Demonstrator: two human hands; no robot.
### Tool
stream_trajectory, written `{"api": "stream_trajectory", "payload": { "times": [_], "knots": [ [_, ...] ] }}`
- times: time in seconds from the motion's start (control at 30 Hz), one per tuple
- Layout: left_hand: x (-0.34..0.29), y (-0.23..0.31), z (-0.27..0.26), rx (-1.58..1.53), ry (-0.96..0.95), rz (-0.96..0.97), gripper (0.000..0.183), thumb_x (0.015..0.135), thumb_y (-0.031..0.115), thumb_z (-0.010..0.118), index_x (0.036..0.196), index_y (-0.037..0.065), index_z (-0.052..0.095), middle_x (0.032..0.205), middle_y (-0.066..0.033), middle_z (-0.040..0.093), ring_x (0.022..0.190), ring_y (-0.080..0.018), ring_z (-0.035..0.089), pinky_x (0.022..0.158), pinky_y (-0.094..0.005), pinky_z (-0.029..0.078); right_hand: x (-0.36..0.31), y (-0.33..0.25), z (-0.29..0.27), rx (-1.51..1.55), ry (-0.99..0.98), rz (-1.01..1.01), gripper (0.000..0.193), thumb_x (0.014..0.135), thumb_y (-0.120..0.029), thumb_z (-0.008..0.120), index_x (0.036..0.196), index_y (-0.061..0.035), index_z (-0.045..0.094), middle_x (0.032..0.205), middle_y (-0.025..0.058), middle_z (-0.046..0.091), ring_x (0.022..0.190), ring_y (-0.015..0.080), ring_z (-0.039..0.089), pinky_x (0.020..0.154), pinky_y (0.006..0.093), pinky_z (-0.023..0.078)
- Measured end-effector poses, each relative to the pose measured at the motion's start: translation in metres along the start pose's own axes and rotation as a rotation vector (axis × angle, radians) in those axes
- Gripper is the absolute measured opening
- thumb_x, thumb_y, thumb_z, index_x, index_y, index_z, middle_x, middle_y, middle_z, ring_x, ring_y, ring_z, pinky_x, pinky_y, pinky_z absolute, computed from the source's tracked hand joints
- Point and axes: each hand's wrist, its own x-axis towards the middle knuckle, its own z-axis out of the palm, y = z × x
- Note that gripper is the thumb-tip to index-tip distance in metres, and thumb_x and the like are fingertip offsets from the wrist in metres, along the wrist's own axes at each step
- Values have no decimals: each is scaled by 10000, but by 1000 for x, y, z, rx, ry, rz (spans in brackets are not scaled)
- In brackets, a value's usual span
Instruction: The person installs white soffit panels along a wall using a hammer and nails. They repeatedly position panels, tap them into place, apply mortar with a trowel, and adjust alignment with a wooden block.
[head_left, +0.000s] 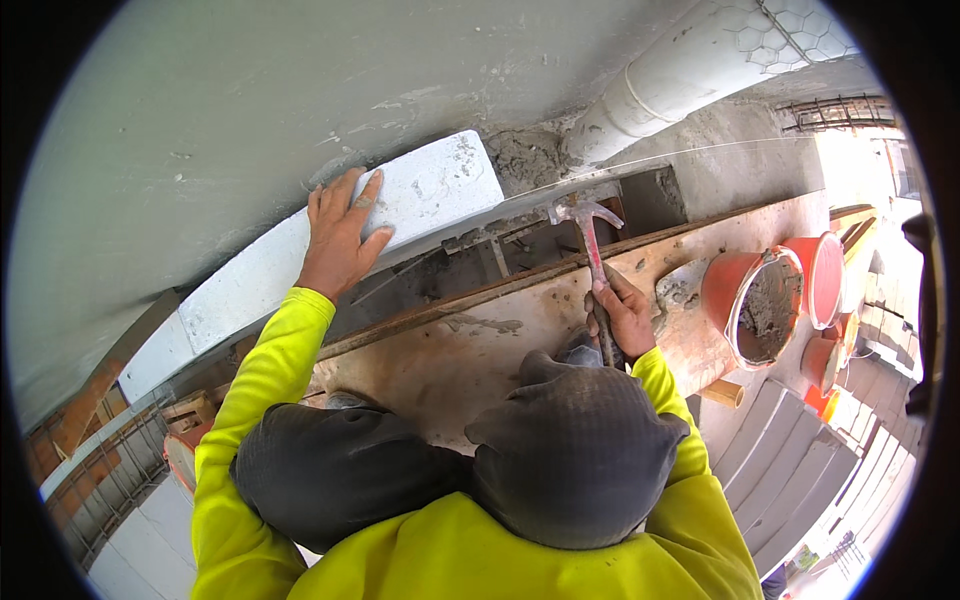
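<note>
My left hand (343,234) lies with fingers spread on a white block (440,185) set in a row along the grey wall. Another white block (250,275) adjoins it on the left. In my right hand (624,312) is a claw hammer (590,235), gripped by its dark handle. Its metal head points away from me, right of the block's end and apart from it. Wet-looking grey mortar (530,158) fills the corner just beyond that end. A thin string (690,148) runs along the row's edge toward the right.
I crouch on a wooden plank (440,350), with a gap between it and the blocks. A red bucket of mortar (770,305) stands at the right beside another red bucket (822,280). A large pale pipe (660,85) slants down to the corner. Stacked blocks (785,470) lie below right.
</note>
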Motion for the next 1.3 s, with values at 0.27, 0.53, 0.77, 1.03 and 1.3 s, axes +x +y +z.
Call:
{"api": "stream_trajectory", "payload": {
  "times": [0.27,0.53,0.77,1.03,1.3],
  "knots": [
    [2,0,-1,-13,-9,5,700,871,275,695,1516,111,479,1525,-212,419,1413,-386,374,1213,-537,170,61,-3,50,137,-34,-69,253,1036,-202,565,1255,-81,602,771,24,595,514,118,574,436,282,475],
    [5,0,-2,-3,-23,-6,700,865,267,712,1511,120,488,1526,-214,431,1418,-388,387,1214,-564,180,65,-8,58,82,-149,-137,205,1033,-201,569,1170,-49,587,799,37,585,516,130,572,434,295,470],
    [2,0,-3,-2,-54,-32,689,886,278,696,1525,143,474,1560,-196,403,1452,-381,358,1220,-591,155,64,-10,58,123,-138,-177,301,1023,-197,579,1275,-32,592,757,38,572,504,132,571,434,292,465],
    [-5,8,7,155,-29,55,671,891,318,688,1526,255,482,1646,-152,289,1532,-361,224,1202,-670,60,45,-9,30,59,-42,-83,276,1011,-187,609,1249,-46,599,766,29,592,503,115,569,439,278,472],
    [-10,21,9,154,-31,27,719,866,368,713,1535,282,465,1684,-123,208,1556,-353,156,1200,-675,27,7,-22,17,56,-135,-106,496,1003,-149,625,1469,-50,487,761,9,603,516,101,569,445,251,458]
  ]
}}
